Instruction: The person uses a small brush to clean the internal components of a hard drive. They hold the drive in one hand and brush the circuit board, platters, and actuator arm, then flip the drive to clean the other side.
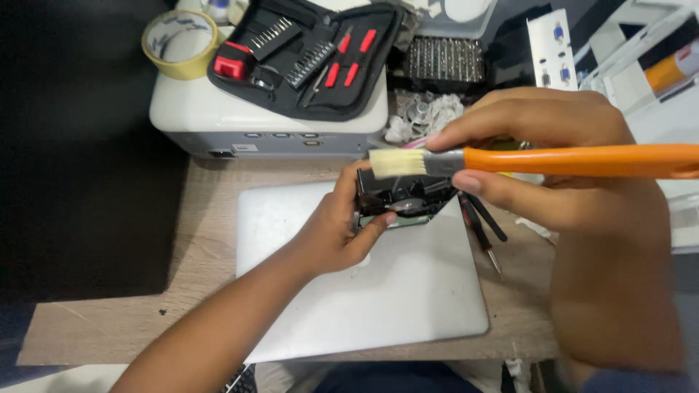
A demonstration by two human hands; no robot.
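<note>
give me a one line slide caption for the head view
Left hand steadies a small black component over a closed silver laptop while the right hand holds an orange-handled brush at it.

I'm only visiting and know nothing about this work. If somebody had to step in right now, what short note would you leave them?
Left hand: grips a small black part, held over a closed silver laptop.
Right hand: holds an orange-handled brush, bristles just above the part's top edge.
Nearby: open tool kit and tape roll on a white box, pliers right of the laptop.
Done: brush is at the part.
Left: cannot tell how much is brushed.
</note>
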